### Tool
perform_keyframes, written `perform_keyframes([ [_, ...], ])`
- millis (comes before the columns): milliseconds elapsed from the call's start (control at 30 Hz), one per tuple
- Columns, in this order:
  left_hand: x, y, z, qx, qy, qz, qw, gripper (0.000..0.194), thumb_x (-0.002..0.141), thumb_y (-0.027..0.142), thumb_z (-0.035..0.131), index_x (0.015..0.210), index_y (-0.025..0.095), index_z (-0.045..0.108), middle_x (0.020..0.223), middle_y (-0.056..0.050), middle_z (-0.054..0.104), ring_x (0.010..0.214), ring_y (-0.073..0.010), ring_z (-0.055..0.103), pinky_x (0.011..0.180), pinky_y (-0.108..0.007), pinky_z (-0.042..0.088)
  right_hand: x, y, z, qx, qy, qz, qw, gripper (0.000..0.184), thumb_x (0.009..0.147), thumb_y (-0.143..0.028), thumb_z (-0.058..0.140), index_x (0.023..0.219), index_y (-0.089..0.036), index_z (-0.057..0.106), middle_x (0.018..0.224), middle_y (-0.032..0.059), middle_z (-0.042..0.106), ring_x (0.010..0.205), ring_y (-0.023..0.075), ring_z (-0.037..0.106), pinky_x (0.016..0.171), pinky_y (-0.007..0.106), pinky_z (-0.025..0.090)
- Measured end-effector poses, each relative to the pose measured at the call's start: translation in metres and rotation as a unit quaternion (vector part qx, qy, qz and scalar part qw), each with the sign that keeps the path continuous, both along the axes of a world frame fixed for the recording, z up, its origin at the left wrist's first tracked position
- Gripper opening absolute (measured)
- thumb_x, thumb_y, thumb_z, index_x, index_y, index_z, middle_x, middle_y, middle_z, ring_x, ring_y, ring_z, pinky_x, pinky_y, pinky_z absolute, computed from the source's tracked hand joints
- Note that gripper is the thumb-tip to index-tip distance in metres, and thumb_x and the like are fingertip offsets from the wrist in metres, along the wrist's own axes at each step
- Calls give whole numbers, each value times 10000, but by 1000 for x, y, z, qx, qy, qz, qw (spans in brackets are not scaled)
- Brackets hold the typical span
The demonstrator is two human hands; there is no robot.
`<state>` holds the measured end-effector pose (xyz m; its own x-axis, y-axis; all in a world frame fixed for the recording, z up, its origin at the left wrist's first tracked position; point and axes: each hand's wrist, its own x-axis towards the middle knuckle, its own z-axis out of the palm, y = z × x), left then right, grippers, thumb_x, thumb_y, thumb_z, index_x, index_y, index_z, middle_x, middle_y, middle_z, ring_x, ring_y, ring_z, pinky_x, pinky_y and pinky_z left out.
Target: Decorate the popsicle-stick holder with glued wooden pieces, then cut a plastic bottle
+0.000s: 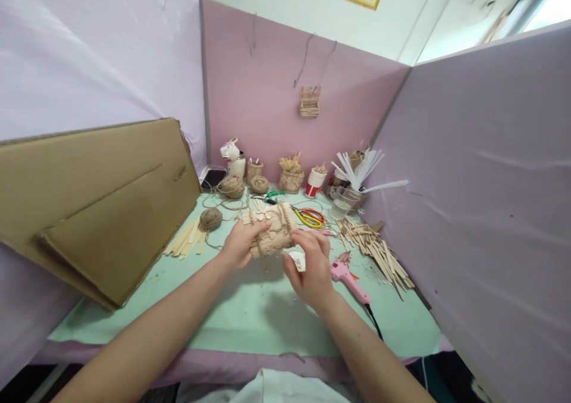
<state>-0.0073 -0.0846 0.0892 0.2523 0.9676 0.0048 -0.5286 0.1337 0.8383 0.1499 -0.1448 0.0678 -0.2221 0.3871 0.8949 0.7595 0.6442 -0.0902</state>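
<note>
A small holder made of pale wooden craft sticks (277, 227), bound with twine and decorated with small petal-like pieces, is held on its side above the table. My left hand (241, 242) is closed around its left end, thumb across the front. At the other end, the index fingertip of my right hand (312, 266) is at the holder's edge, while the thumb stays apart below it. Whether that fingertip presses on the holder is hard to tell. A pink glue gun (352, 281) lies to the right of my right hand.
Loose wooden sticks (379, 251) are heaped at right, with more sticks (185, 239) at left beside a twine ball (211, 218). Behind are scissors (310, 217), pliers (270, 198), a plastic cup (344, 202) and a red-white cup (315, 183). Cardboard sheets (111, 212) lean at left.
</note>
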Motion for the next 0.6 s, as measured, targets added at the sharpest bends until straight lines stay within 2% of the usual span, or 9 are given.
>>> perform_keyframes([
  [100, -1, 2, 0, 0, 3, 9, 1000, 395, 634, 245, 796, 989, 131, 666, 885, -88, 756, 760, -226, 723, 693, -336, 596, 4, -10, 8, 65, 62, 5, 996, 255, 825, -86, 631, 1011, -225, 525, 875, 37, 610, 831, 185, 557, 763, 358, 452],
  [167, -2, 4, -1, -6, 6, 11, 1000, 387, 650, 277, 787, 990, 137, 666, 886, -90, 755, 765, -233, 723, 686, -347, 600, 8, -16, 14, 57, 87, 25, 994, 219, 827, -55, 628, 915, -232, 532, 783, -2, 592, 742, 155, 547, 712, 325, 443],
  [267, -3, 6, -2, -15, 16, 14, 1000, 359, 660, 323, 773, 947, 129, 677, 860, -98, 754, 772, -250, 724, 685, -366, 601, 16, -21, 17, -10, 108, 55, 993, 167, 859, -69, 604, 865, -228, 554, 765, -7, 619, 737, 148, 561, 707, 309, 445],
  [367, -4, 7, -6, 9, 36, 11, 999, 401, 661, 370, 778, 969, 129, 689, 893, -102, 756, 823, -261, 721, 724, -377, 595, 23, -19, 12, -120, 126, 43, 984, 126, 913, -160, 554, 802, -216, 569, 742, -1, 629, 719, 146, 565, 672, 290, 431],
  [467, -8, 8, -8, 79, 88, 18, 993, 454, 631, 362, 817, 1012, 141, 706, 975, -98, 755, 903, -253, 709, 819, -363, 571, 28, -13, 5, -227, 151, 27, 962, 339, 962, -286, 465, 637, -206, 516, 595, -14, 540, 602, 136, 513, 596, 280, 387],
  [533, -13, 8, -6, 128, 141, 19, 981, 458, 609, 336, 839, 1008, 145, 724, 1010, -100, 752, 944, -252, 699, 863, -350, 553, 29, -7, 4, -253, 177, 23, 951, 411, 962, -370, 444, 586, -208, 476, 557, -19, 482, 577, 136, 480, 591, 286, 377],
  [600, -18, 7, -2, 158, 186, 2, 970, 426, 599, 319, 846, 973, 144, 744, 1002, -103, 754, 948, -257, 696, 862, -344, 549, 32, 2, 6, -251, 214, 28, 944, 379, 935, -447, 470, 647, -205, 521, 639, -1, 534, 651, 151, 510, 647, 299, 410],
])
